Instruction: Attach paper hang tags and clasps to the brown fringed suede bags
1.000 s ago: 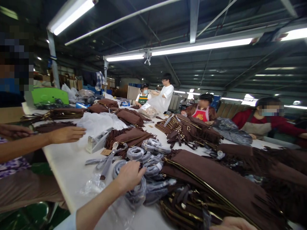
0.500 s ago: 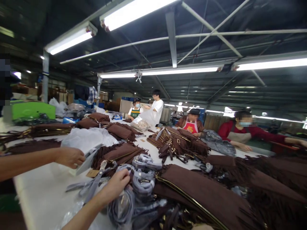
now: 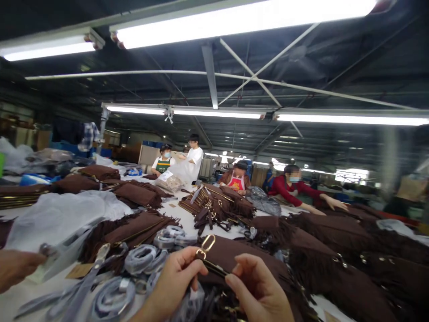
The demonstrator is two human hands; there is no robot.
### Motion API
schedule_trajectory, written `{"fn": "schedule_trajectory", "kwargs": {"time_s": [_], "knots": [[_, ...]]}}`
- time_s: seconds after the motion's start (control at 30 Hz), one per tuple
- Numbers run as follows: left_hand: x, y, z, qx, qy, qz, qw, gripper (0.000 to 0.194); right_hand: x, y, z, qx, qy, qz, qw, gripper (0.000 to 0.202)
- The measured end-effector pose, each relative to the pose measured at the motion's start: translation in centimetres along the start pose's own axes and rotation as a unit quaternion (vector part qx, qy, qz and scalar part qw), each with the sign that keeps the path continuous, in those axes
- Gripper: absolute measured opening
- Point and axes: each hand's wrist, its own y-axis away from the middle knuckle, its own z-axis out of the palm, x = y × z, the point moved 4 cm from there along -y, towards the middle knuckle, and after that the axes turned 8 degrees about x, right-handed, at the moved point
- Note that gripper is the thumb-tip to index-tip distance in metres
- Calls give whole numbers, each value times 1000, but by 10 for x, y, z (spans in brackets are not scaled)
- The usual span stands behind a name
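Observation:
Near the bottom centre, my left hand [image 3: 177, 279] pinches a short dark strap [image 3: 214, 267] just below its gold clasp [image 3: 207, 245]. The clasp stands up above my left fingertips. My right hand [image 3: 259, 286] has its thumb and fingertips closed on the strap's other end. Behind both hands lies a large dark brown fringed bag [image 3: 248, 257]. Coiled grey straps [image 3: 112, 297] in clear wrap lie to the left of my left hand.
Another person's hand [image 3: 20, 266] reaches in from the left near a white box [image 3: 67, 250] and plastic bags. Fringed brown bags [image 3: 134, 230] are piled over the table [image 3: 187, 217]. Across it, a person in red sleeves [image 3: 284, 190] reaches over bags at the right.
My left hand has left the coiled straps and now holds the clasped strap. My right hand has risen into view and grips it too. The view has swung right.

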Motion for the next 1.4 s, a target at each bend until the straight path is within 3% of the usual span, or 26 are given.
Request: {"fn": "schedule_trajectory", "kwargs": {"time_s": [0.2, 0.6, 0.7, 0.83, 0.93, 1.03, 1.13, 1.27, 1.4], "knots": [[10, 7, 37, 32, -100, 85, 991, 37, -10, -1, -14, 26, 128, -70, 989, 23], [-5, 20, 72, 8, -261, 289, 921, 44, -14, -2, -32, 23, 206, -135, 969, 5], [3, 24, 80, -37, -262, 300, 917, 37, -8, -3, -39, 25, 215, -141, 966, 4], [16, 31, 87, -146, -275, 295, 903, 29, 1, -1, -56, 12, 247, -192, 950, 5], [16, 33, 92, -213, -356, 297, 860, 26, 3, 7, -69, 15, 283, -254, 925, 6], [15, 30, 102, -262, -465, 313, 785, 20, -5, 20, -81, 58, 334, -321, 884, 8], [30, 28, 111, -241, -508, 358, 745, 15, -17, 35, -88, 70, 369, -371, 849, 11], [58, 34, 114, -178, -451, 435, 759, 22, -28, 49, -96, 64, 401, -401, 821, 14], [72, 49, 116, -223, -343, 409, 816, 36, -29, 61, -106, 67, 416, -417, 805, 27]]}}
